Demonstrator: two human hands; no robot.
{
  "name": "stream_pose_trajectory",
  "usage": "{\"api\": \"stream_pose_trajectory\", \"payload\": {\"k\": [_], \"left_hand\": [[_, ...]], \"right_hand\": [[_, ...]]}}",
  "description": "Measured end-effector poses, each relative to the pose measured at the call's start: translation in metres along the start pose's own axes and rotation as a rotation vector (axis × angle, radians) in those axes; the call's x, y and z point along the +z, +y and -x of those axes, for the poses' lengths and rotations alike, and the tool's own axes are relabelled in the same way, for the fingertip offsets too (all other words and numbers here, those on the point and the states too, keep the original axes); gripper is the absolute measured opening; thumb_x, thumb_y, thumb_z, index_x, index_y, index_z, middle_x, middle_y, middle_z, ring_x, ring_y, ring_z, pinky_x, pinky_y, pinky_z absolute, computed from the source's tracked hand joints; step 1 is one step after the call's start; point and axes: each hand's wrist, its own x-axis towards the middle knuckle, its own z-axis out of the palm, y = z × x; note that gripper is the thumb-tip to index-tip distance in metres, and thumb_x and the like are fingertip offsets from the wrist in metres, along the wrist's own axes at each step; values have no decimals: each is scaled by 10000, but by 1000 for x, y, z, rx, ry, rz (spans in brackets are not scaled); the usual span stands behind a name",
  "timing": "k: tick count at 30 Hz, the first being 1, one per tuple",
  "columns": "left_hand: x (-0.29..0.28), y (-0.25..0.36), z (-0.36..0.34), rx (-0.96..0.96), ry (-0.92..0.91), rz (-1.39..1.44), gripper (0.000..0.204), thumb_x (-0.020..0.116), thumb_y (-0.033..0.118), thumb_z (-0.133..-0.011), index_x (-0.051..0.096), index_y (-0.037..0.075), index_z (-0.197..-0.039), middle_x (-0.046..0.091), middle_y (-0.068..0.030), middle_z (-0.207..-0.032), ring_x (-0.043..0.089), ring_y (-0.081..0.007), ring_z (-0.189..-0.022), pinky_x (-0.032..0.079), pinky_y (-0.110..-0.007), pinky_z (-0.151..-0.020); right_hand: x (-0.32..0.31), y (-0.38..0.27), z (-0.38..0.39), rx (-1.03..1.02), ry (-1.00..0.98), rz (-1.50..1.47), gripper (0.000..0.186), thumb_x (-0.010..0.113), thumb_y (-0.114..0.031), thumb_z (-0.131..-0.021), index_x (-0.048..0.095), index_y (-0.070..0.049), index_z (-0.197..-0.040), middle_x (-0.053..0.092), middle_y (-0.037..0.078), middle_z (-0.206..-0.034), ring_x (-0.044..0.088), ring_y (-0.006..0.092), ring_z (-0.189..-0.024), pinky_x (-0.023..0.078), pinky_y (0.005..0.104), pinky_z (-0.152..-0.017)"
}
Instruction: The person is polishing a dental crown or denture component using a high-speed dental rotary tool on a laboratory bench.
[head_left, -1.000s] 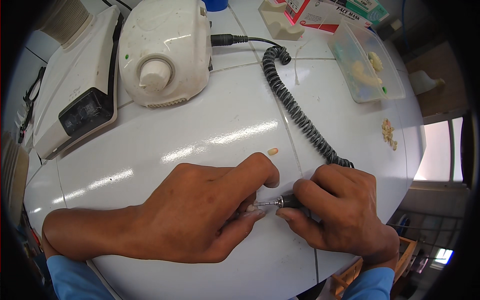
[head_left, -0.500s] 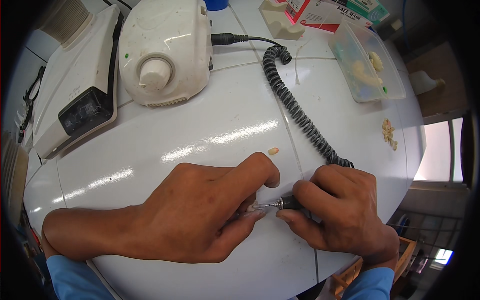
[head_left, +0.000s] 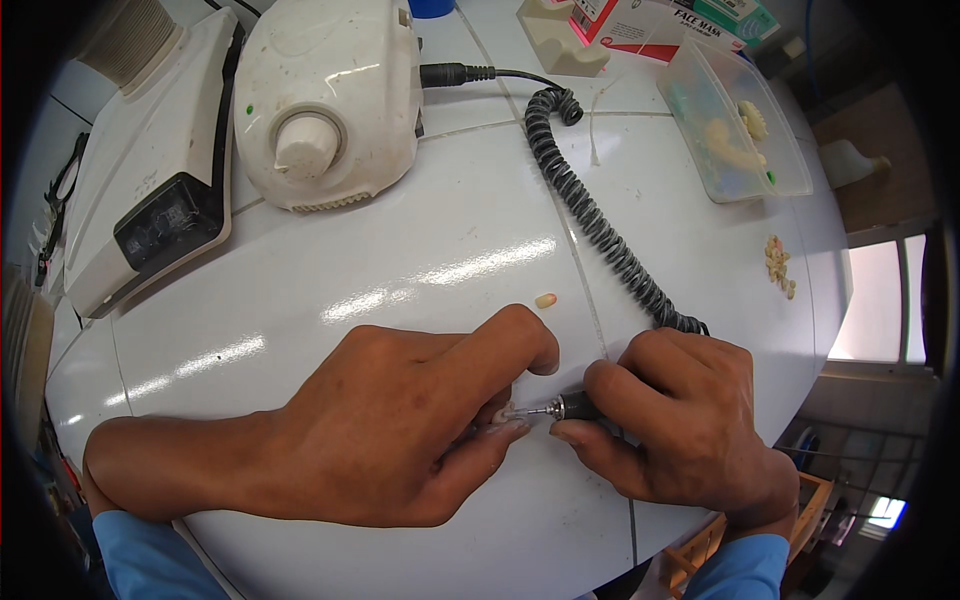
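My right hand (head_left: 680, 415) is closed around the dark rotary handpiece (head_left: 580, 405), whose thin metal bur (head_left: 538, 411) points left. The bur's tip meets a small whitish piece (head_left: 507, 413), pinched between the thumb and fingers of my left hand (head_left: 400, 425). Those fingers cover most of the piece, so its kind does not show clearly. Above my left hand's curled index finger, a single artificial tooth (head_left: 545, 300) with a pinkish end lies on the white tiled table (head_left: 450, 555).
A coiled cord (head_left: 600, 220) runs from my right hand to the white control unit (head_left: 330, 110) with its dial. Left of that stands another white device (head_left: 150, 190). At right are a clear plastic box (head_left: 735, 170) and a small pile of teeth (head_left: 778, 268). Cartons (head_left: 640, 30) stand behind.
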Motion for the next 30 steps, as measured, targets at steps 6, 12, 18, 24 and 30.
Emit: {"api": "stream_pose_trajectory", "payload": {"k": [6, 12, 18, 24, 30], "left_hand": [[0, -1, 0, 13, 14, -15, 415, 849, 6, -894, 636, 21, -1251, 738, -57, -796, 728, -159, -602, 558, -282, -545], [5, -5, 1, 36, 68, -38, 335, 891, 55, -913, 707, 27, -1191, 780, -80, -864, 755, -163, -647, 577, -288, -574], [3, -2, 1, 51, 79, -42, 285, 909, 73, -904, 772, 46, -1151, 782, -69, -887, 735, -155, -647, 562, -290, -579], [0, 1, 0, 19, 92, -24, 245, 901, 49, -889, 776, 55, -1100, 769, -48, -854, 701, -132, -610, 528, -274, -546], [2, 1, 0, -24, 102, 24, 245, 883, 32, -884, 750, 57, -1088, 763, -37, -827, 711, -107, -617, 521, -250, -525]], "right_hand": [[-1, -1, -1, 36, 17, -41, 271, 905, -336, -908, 715, -143, -902, 518, 3, -738, 576, 185, -569, 447, 365, -486], [-2, 1, 0, 65, 24, -57, 262, 895, -313, -914, 707, -131, -894, 538, 12, -742, 571, 194, -544, 447, 370, -481], [-2, 0, 1, 62, 22, -48, 264, 890, -320, -916, 709, -127, -904, 535, 12, -735, 568, 192, -542, 437, 369, -477], [-3, -1, 1, 59, 26, -51, 272, 894, -320, -910, 707, -123, -900, 534, 14, -731, 568, 197, -541, 435, 371, -476], [-1, -2, 2, 66, 35, -37, 287, 896, -319, -906, 690, -122, -877, 537, 16, -728, 572, 199, -538, 438, 376, -474]]}}
